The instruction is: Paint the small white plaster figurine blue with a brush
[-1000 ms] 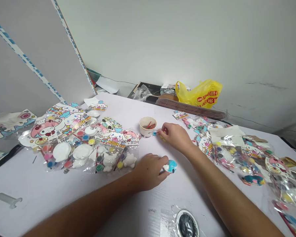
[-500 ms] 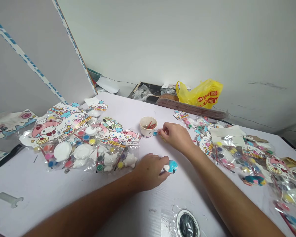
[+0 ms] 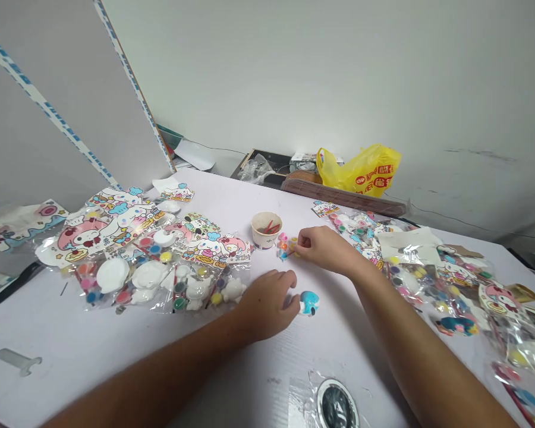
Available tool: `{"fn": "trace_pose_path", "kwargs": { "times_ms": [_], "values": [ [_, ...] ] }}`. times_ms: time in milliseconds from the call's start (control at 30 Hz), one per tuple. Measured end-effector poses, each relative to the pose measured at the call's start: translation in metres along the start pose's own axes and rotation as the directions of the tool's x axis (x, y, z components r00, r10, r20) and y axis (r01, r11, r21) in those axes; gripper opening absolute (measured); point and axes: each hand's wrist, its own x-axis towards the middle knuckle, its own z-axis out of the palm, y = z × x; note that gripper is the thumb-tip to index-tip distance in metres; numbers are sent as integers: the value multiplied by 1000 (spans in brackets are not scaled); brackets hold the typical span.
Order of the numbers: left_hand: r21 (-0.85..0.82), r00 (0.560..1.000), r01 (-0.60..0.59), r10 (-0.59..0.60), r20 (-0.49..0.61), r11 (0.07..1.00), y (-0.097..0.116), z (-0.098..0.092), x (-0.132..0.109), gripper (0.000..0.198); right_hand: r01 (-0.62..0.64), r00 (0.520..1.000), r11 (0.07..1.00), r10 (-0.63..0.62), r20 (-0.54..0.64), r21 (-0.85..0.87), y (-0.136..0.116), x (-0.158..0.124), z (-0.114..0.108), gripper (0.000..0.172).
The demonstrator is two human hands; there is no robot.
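My right hand point(image 3: 323, 248) is pinched above a small strip of paint pots point(image 3: 283, 244) in pink, orange, blue and yellow. Between its fingertips is a thin paintbrush point(image 3: 290, 253), mostly hidden, its tip by the blue pot. My left hand point(image 3: 270, 304) rests on the table with fingers curved and a gap between thumb and forefinger. Just beside its thumb lies a small figurine point(image 3: 310, 302) painted light blue, with some white and a dark spot. A paper cup point(image 3: 266, 240) holding red-handled brushes and cloudy water stands behind the paint pots.
Bagged painting kits with white figures point(image 3: 151, 273) cover the left of the table; more kits point(image 3: 410, 279) lie right, beside a dark painted figure point(image 3: 457, 325). A round black item in plastic point(image 3: 337, 404) lies in front. A yellow bag point(image 3: 361, 172) sits behind the table.
My left hand has loosened from the blue figurine, leaving it on the table. My right hand has shifted slightly right and down, uncovering more of the paint pots.
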Motion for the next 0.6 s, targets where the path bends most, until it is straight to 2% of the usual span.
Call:
{"fn": "trace_pose_path", "kwargs": {
  "times_ms": [133,300,433,600],
  "values": [
    [46,989,123,-118,-92,991,-4,-2,5,13,20,999,999,-21,47,33,-1,-4,-7,18],
    [120,968,220,-201,-153,968,-8,-6,8,16,60,993,996,-66,98,65,-5,-6,-9,18],
    [179,967,231,-206,-149,956,-11,-6,7,22,103,980,990,-117,160,93,-10,-9,-9,16],
    [203,976,202,-181,-119,958,-17,-3,8,16,128,974,987,-143,177,92,-12,-10,-8,14]
  ]
}}
